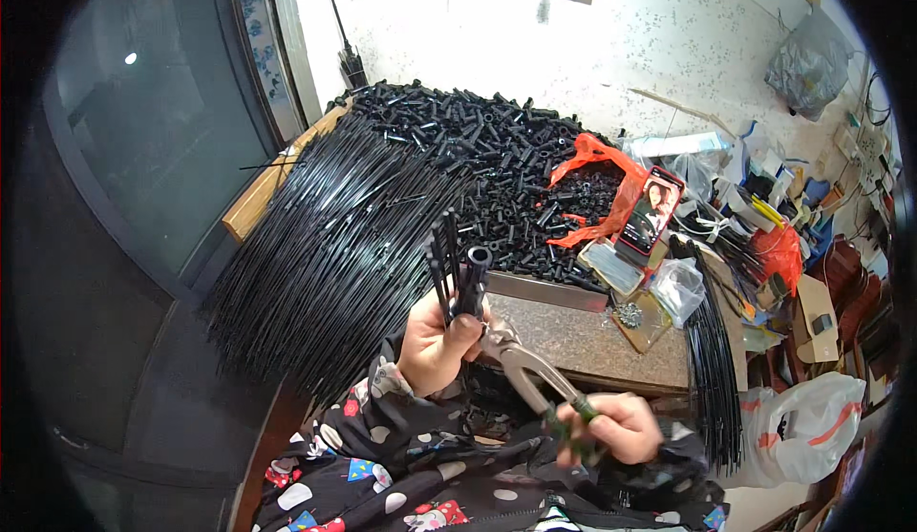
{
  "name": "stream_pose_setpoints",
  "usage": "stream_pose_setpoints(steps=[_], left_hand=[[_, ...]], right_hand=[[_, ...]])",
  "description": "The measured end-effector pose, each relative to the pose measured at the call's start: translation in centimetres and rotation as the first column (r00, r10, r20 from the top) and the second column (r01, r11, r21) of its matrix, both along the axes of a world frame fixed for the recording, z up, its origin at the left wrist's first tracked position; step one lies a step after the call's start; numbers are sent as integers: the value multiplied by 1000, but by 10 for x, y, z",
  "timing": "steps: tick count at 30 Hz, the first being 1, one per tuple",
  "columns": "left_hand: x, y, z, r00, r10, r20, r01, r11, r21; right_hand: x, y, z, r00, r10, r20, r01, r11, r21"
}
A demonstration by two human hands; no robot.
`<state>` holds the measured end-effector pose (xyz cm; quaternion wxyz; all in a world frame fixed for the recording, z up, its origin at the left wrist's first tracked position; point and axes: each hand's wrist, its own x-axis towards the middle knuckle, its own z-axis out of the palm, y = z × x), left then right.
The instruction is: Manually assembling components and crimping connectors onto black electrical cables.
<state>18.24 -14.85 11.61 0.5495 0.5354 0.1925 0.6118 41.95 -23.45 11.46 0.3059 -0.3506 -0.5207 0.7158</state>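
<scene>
My left hand (437,346) is closed around a black tubular plastic part (472,284) with a round open top, together with several thin black rods (441,263) that stick up beside it. In my right hand (616,427) are pliers (540,370) with bare metal jaws and green handles. The jaws meet the base of the black part just by my left fingers; what exactly they grip there is hidden. Beyond my left hand lies a broad bundle of long thin black rods (325,245). A big heap of short black tubular pieces (478,131) fills the table behind.
A red plastic bag (626,183) lies open over more black pieces. A phone (651,212) with a lit screen leans beside it. Small metal bits (627,315) sit on a board near a clear bag (678,290). More black rods (712,379) hang over the table's right edge.
</scene>
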Motion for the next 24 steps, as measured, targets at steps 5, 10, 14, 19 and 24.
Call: stream_pose_setpoints(steps=[5, 10, 14, 19, 24], left_hand=[[14, -4, 8, 999, -40, -4, 39, 998, -56], [22, -1, 11, 969, 230, -90, -222, 971, 93], [8, 4, 8, 990, 140, -16, -139, 989, 53], [13, 8, 2, 987, -30, -161, 39, 998, 53], [4, 10, 5, 936, 153, -317, -89, 974, 209]], right_hand=[[-23, -1, -38, 961, 85, -263, -198, 878, -436], [-22, 23, -16, 676, -706, 210, 66, 342, 937], [-22, 14, 2, 857, -310, 412, -85, 703, 706], [-27, 20, -45, 930, 362, -61, -367, 921, -130], [-26, 19, -29, 618, -767, 174, 43, 254, 966]])
